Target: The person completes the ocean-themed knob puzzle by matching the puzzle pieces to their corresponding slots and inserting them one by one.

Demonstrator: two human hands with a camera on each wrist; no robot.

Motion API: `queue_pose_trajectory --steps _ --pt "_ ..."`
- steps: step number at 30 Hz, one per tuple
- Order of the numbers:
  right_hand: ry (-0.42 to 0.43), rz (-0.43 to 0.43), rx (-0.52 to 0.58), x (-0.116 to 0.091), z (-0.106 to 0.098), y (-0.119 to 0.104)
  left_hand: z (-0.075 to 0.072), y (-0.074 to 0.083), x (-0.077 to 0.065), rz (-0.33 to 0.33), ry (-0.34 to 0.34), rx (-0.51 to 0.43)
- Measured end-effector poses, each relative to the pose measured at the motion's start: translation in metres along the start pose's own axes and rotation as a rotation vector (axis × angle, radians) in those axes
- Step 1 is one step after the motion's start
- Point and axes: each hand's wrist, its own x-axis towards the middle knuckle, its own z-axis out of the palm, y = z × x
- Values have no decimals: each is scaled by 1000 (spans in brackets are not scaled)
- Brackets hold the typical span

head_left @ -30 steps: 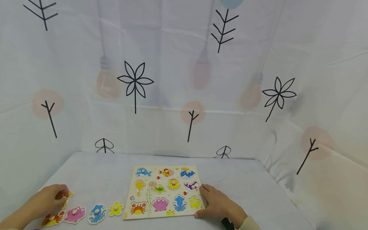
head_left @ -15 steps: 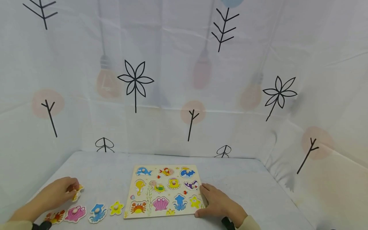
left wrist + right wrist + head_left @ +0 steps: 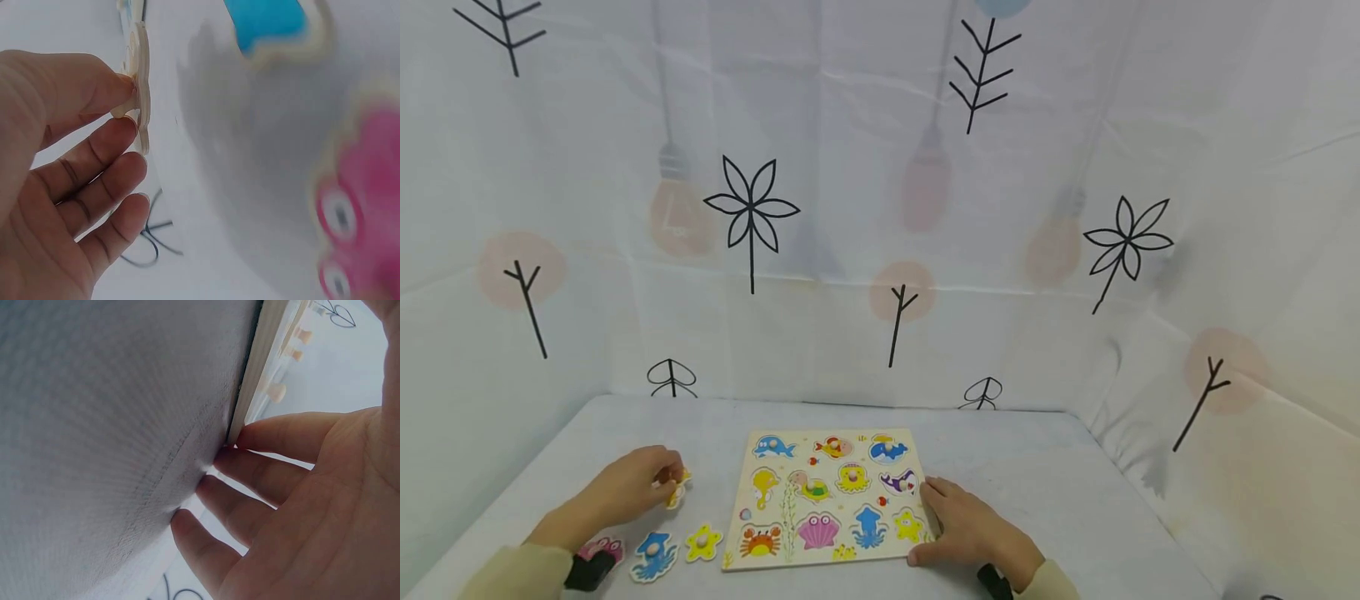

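Observation:
My left hand [image 3: 628, 487] pinches a yellow puzzle piece [image 3: 680, 490] by its small knob, thumb against fingertip. In the left wrist view this piece [image 3: 144, 87] stands edge-on, held over the white cloth, with the other fingers loosely bent below it. My right hand [image 3: 966, 529] rests at the right edge of the wooden puzzle board [image 3: 808, 562]. Its fingertips [image 3: 247, 436] touch the board's side and the cloth, and the thumb lies at the near right corner. Sea animals cover the board, several with knobs; the yellow seahorse, crab, pink shell, blue squid and star spots have none.
Left of the board lie a yellow star piece [image 3: 703, 542], a blue squid piece [image 3: 655, 557] and a pink shell piece [image 3: 606, 547], partly behind the left wrist's black strap [image 3: 589, 571]. A patterned white curtain [image 3: 820, 333] stands behind the table.
My left hand has moved right toward the board, carrying the yellow piece. Its forearm now hides the crab piece and part of the shell. The right hand and board have stayed put.

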Motion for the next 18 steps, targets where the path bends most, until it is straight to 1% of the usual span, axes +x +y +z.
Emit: queue_pose_trajectory --steps 5,7,12,14,18 --pt "-1 4 6 0 1 0 8 26 12 19 -15 -11" --pt "1 4 4 0 2 0 10 36 17 31 -8 -9" --pt "-1 14 6 1 2 1 15 56 27 104 13 -4" --pt "-5 20 10 1 2 1 18 63 30 137 10 -7" --pt "-10 20 11 1 2 1 25 75 34 163 -13 -19"
